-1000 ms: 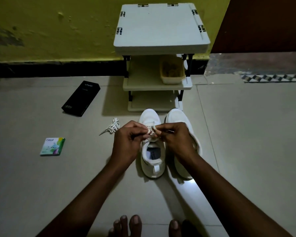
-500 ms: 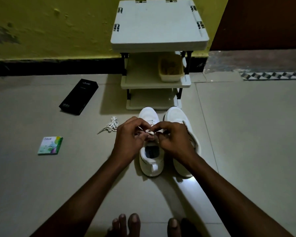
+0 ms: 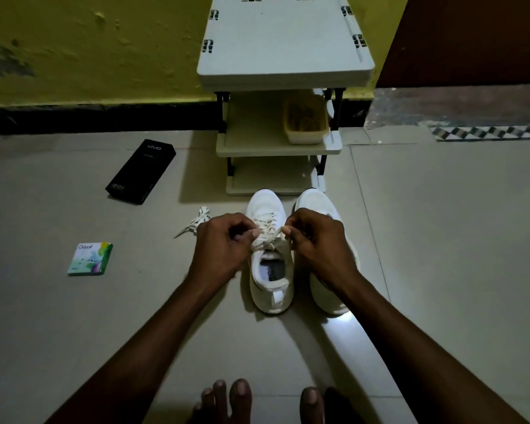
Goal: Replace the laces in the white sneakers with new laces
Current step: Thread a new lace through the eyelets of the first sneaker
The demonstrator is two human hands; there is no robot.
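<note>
Two white sneakers stand side by side on the tiled floor, toes pointing away from me. The left sneaker [image 3: 271, 283] carries a cream lace [image 3: 268, 237] crossed over its tongue. My left hand [image 3: 224, 249] pinches one end of that lace, and my right hand [image 3: 317, 243] pinches the other end, the two pulled apart above the shoe's opening. The right sneaker [image 3: 315, 203] is largely hidden behind my right hand and forearm. A loose bundle of lace [image 3: 196, 223] lies on the floor just left of my left hand.
A small white shelf rack [image 3: 283, 41] stands against the yellow wall right behind the sneakers, with a beige tub [image 3: 306, 123] on its middle shelf. A black phone box [image 3: 141, 171] and a small green pack [image 3: 91, 258] lie on the floor to the left. My bare toes [image 3: 227, 399] show at the bottom edge.
My hands were close together over the left sneaker's tongue. They have now drawn apart sideways, stretching the lace ends out between them.
</note>
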